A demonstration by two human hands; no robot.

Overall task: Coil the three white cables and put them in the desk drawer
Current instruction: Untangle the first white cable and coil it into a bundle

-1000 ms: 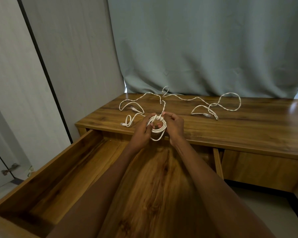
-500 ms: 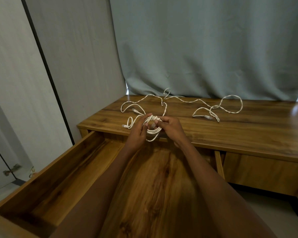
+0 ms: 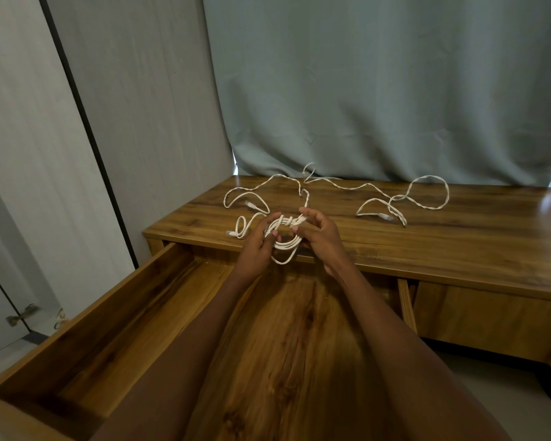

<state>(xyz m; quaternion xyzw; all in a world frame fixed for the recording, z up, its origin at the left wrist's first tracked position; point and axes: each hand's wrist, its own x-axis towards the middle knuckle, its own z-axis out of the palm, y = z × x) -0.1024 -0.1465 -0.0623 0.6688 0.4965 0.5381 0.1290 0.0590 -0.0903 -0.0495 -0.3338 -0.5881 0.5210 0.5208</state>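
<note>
A coiled white cable (image 3: 285,243) hangs in a small bundle between my hands, above the desk's front edge. My left hand (image 3: 257,249) grips the coil's left side. My right hand (image 3: 320,238) pinches the cable's end at the top of the coil, where a few turns wrap around the bundle. A second white cable (image 3: 252,198) lies loose on the desk behind my left hand. A third white cable (image 3: 404,202) sprawls in loops across the desk to the right. The open desk drawer (image 3: 159,281) extends toward me under my forearms.
The wooden desk (image 3: 458,237) stands against a grey-green curtain (image 3: 379,84). A grey wall panel (image 3: 134,106) is on the left. A shut drawer front (image 3: 484,316) sits to the right of the open one.
My right hand has turned and lifted its fingers at the top of the coil, working the cable's end around the bundle. The coil hangs a little lower and rounder. The loose cables lie unmoved.
</note>
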